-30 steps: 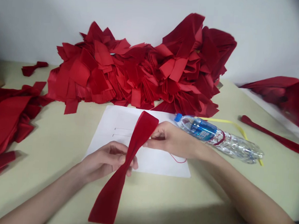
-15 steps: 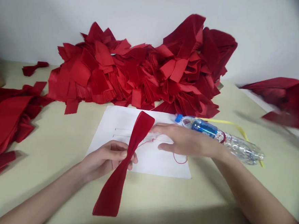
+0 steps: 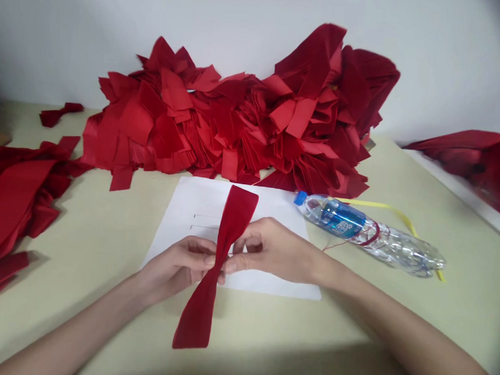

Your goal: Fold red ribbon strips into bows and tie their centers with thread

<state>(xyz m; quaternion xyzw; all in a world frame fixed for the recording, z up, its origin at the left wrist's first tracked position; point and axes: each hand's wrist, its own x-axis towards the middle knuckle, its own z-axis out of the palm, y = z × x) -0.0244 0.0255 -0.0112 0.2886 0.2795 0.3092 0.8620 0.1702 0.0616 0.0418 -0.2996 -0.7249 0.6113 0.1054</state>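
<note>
A dark red velvet ribbon bow (image 3: 242, 210) stands tilted over the white paper, narrow at its middle and wide at both ends. My left hand (image 3: 189, 260) pinches it at the narrow middle, with fingertips showing on both sides. Close against the bow's right side, my right hand (image 3: 267, 248) has thumb and forefinger pressed together on a thin red thread (image 3: 230, 254). Only a short bit of thread shows there. Another stretch of it emerges past the right wrist and leads to a plastic bottle (image 3: 344, 220) wound with red thread.
Under the hands lies white paper (image 3: 171, 216) with printed lines. A big heap of red ribbon pieces (image 3: 229, 123) rests against the wall. More ribbon strips (image 3: 8, 210) lie left, others (image 3: 487, 164) at right. A yellow strip (image 3: 402, 218) runs behind the bottle. One small bow (image 3: 60, 114) sits far left.
My right hand has come down and left from above the paper to the bow's middle and closed on the thread. The bow's lower end has swung right. The thread loop on the paper no longer shows.
</note>
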